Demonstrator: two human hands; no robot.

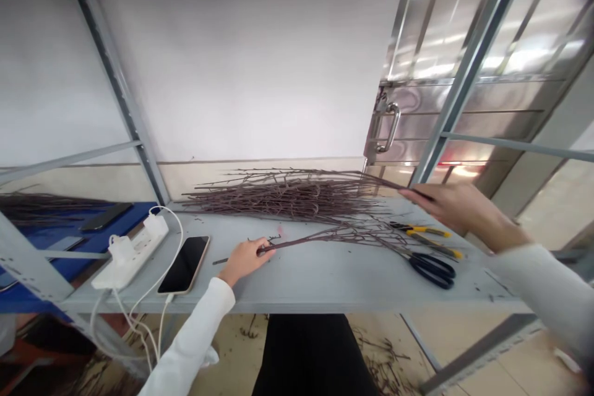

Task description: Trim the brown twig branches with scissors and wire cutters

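A large pile of thin brown twigs point(278, 197) lies along the back of the grey shelf point(297, 288). My left hand point(244, 261) is closed round the stem end of a small branched bunch of twigs point(334, 234), whose tips spread rightward over the shelf. At the right, my right hand point(452, 204) grips the thick end of a long twig point(371, 178) that stretches left across the top of the pile. Black-handled scissors point(432, 270), yellow-handled pliers point(429, 231) and a yellow-tipped tool point(436, 245) lie below my right hand, near the bunch's tips.
A phone point(184, 265) and a white power strip point(132, 250) with cables are at the shelf's left. Metal posts point(116, 83) stand at both sides. More twigs point(46, 204) lie on a blue surface point(88, 247) at far left. Twig scraps litter the floor.
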